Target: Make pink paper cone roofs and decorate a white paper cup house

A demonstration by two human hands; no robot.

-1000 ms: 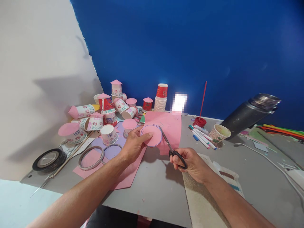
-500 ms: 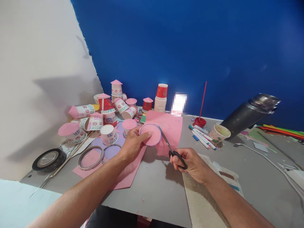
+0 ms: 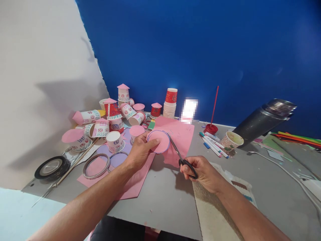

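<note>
My left hand (image 3: 140, 149) pinches the left side of a sheet of pink paper (image 3: 182, 134) with a circle (image 3: 162, 142) outlined in blue on it, thumb on top. A pair of black-handled scissors (image 3: 177, 149) sits in my right hand (image 3: 200, 170), fingers through the loops. The blades point up and left, close together along the right edge of the circle. Below the circle the paper's edge looks jagged. A pink sheet (image 3: 136, 187) and two ring shapes, one a grey roll of tape (image 3: 86, 172), lie left of my left hand.
Decorated paper cups (image 3: 115, 142) with pink tops crowd the back left. A cup stack (image 3: 170, 110) stands behind the paper. Markers (image 3: 212, 147), a patterned cup (image 3: 232, 140) and a leaning black flask (image 3: 260, 120) are at right. Black tape (image 3: 51, 169) lies far left; a white cable (image 3: 283, 164) crosses the right side.
The pink paper has shifted slightly around the circle. Both hands stay nearly in place, and the scissors keep almost the same angle beside the circle's edge.
</note>
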